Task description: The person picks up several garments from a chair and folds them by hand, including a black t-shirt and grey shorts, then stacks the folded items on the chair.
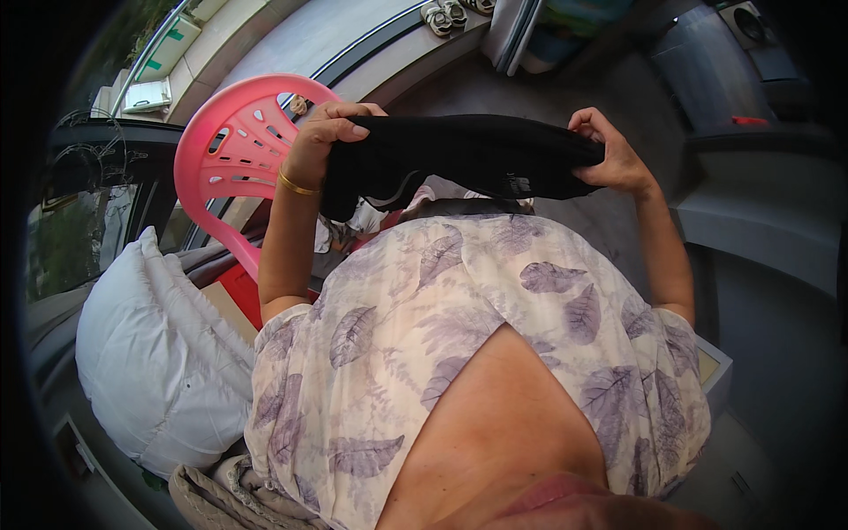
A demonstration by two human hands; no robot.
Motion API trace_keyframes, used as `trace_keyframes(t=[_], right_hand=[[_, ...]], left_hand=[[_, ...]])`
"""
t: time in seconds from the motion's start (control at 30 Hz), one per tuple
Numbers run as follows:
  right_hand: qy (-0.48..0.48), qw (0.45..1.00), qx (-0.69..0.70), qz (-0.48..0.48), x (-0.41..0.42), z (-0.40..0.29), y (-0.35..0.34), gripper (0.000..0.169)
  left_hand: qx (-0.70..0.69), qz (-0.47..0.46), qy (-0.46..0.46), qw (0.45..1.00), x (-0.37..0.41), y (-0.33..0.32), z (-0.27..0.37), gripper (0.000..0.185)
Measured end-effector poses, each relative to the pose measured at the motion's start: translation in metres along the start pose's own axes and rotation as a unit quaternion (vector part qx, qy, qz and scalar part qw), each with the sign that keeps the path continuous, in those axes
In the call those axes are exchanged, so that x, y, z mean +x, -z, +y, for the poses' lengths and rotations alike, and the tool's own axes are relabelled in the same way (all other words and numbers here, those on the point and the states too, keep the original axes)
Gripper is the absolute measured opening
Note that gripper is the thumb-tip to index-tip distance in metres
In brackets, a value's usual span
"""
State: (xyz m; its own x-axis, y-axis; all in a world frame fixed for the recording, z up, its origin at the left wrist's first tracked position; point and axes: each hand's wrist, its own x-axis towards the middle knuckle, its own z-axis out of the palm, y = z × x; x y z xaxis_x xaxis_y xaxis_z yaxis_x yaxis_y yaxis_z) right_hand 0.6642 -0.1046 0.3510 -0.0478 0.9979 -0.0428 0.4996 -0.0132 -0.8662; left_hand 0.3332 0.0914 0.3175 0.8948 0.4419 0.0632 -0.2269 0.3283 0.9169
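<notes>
A piece of black fabric, seemingly a garment, point(457, 149) is stretched sideways between my two hands, in front of my chest. My left hand point(331, 136) grips its left end, the thumb lying on top near the upper corner; a gold bangle is on that wrist. At the other end, my right hand point(609, 152) pinches the cloth between thumb and fingers. A small light print shows near the lower right part of the cloth. Below the cloth, partly hidden by it, lie white and patterned fabrics point(364, 218).
A pink plastic chair point(199, 152) stands just beyond my left forearm. A white quilted bundle point(159, 364) is at the left, above a beige quilted cloth point(218, 493). Shoes point(440, 18) rest on a ledge at the top. A grey ledge point(755, 232) is at the right.
</notes>
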Motion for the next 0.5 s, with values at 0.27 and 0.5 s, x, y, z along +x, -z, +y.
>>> trace_keyframes(t=[0.27, 0.5], right_hand=[[0.131, 0.978, -0.138, 0.081, 0.002, -0.107, 0.031, 0.079], [0.192, 0.953, -0.215, -0.090, 0.027, -0.147, 0.004, 0.086]], left_hand=[[0.137, -0.083, 0.069, 0.985, 0.024, 0.022, -0.047, 0.012], [0.030, -0.188, 0.171, 0.967, 0.061, 0.003, -0.036, 0.039]])
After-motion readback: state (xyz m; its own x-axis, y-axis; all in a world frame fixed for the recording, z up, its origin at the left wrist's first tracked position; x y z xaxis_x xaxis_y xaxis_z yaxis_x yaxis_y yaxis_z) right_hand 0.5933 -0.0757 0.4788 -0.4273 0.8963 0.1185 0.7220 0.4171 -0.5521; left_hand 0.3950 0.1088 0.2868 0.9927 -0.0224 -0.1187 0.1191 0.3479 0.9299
